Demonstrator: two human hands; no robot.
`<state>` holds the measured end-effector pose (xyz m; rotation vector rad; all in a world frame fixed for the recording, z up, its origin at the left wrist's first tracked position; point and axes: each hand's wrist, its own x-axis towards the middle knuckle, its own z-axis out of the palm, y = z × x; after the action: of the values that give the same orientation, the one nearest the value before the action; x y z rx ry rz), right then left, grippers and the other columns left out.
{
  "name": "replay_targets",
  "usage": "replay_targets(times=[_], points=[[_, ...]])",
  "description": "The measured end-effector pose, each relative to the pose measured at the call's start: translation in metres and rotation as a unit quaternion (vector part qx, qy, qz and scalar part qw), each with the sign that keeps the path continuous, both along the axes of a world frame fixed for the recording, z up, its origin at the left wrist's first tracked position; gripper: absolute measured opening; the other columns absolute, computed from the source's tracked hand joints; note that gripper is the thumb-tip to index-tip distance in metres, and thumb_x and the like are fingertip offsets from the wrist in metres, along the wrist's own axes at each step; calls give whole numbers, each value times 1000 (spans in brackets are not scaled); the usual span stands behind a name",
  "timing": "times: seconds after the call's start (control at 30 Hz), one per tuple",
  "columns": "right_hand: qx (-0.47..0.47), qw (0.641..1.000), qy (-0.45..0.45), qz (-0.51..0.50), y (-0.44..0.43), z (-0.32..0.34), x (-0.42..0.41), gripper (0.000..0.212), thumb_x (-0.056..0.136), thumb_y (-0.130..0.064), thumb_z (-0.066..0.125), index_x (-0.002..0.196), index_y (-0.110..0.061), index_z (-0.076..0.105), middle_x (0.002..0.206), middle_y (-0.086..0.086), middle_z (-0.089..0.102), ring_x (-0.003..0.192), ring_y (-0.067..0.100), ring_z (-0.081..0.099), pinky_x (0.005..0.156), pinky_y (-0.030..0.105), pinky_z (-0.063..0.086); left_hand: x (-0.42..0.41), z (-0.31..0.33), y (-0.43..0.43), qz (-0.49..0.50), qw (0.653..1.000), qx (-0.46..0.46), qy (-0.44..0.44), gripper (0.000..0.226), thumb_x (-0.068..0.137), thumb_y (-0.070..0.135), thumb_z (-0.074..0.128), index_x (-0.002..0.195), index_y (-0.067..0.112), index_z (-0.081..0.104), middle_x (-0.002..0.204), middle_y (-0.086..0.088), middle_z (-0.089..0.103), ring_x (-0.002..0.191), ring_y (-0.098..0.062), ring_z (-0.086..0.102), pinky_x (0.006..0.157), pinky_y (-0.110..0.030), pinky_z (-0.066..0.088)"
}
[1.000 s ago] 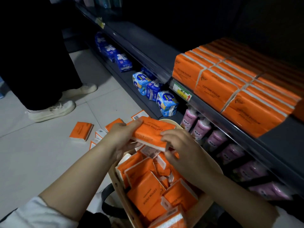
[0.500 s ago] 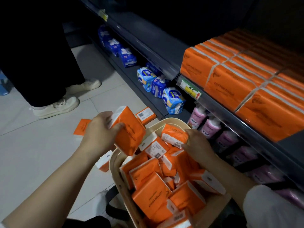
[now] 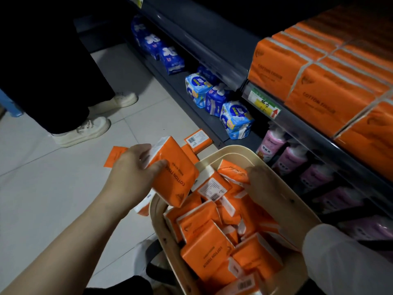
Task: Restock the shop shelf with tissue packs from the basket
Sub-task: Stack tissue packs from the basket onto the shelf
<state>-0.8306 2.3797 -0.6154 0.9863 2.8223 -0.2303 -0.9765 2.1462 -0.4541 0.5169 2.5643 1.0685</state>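
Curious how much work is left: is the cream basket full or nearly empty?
Fairly full. The basket holds a jumbled heap of orange tissue packs reaching close to its rim.

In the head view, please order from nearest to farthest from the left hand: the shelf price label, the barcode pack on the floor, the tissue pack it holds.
1. Tissue pack: held in the left hand.
2. Barcode pack: on the floor, beyond the hand, toward the shelf.
3. Price label: on the shelf edge, farther right.
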Motion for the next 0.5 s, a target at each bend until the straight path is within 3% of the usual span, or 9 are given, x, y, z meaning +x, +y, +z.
replay_targets(times=[0.07, 0.17, 0.23, 0.37, 0.43, 0.5], points=[[-45, 997, 48, -32, 1, 4, 0, 33, 80, -30, 63, 107, -11, 58, 112, 11, 60, 107, 28, 55, 90, 33, 43, 3, 2, 3, 1, 1000, 3, -16, 43, 89, 27, 62, 128, 14, 50, 118, -1, 53, 104, -20, 54, 61, -18, 39], [-150, 973, 139, -107, -3, 27, 0, 51, 66, -40, 55, 106, -9, 61, 105, 13, 63, 98, 29, 59, 80, 31, 46, 7, 5, 9, -2, 997, 33, -65, 15, 88, 24, 62, 96, 15, 53, 102, -12, 56, 91, -36, 58, 74, -44, 52], [-187, 949, 216, -136, -10, 48, 0, 53, 64, -39, 53, 107, -10, 62, 101, 12, 64, 94, 27, 60, 74, 26, 41, 9, 8, 11, 15, 990, 60, -126, 19, 88, 25, 61, 101, 13, 54, 103, -10, 62, 88, -32, 62, 82, -50, 54], [-142, 908, 374, -125, -27, 104, 4, 25, 77, -16, 65, 100, -7, 63, 99, 11, 59, 94, 27, 56, 80, 27, 39, 18, 9, 18, 22, 961, 134, -240, 31, 90, 21, 58, 115, 4, 54, 100, -16, 68, 84, -26, 68, 75, -42, 58], [-108, 893, 430, -75, -38, 136, 15, 29, 77, -19, 61, 105, -11, 63, 99, 6, 55, 91, 21, 55, 81, 29, 43, 26, 13, 24, 26, 931, 188, -312, 28, 91, 16, 55, 114, 0, 56, 100, -20, 68, 83, -28, 69, 71, -40, 59], [-58, 905, 421, -6, -48, 164, 32, 41, 75, -16, 57, 116, -18, 61, 103, 1, 52, 96, 19, 52, 81, 34, 46, 36, 17, 31, 33, 889, 240, -388, 25, 91, 13, 54, 110, -3, 57, 103, -26, 66, 90, -35, 66, 80, -46, 57]])
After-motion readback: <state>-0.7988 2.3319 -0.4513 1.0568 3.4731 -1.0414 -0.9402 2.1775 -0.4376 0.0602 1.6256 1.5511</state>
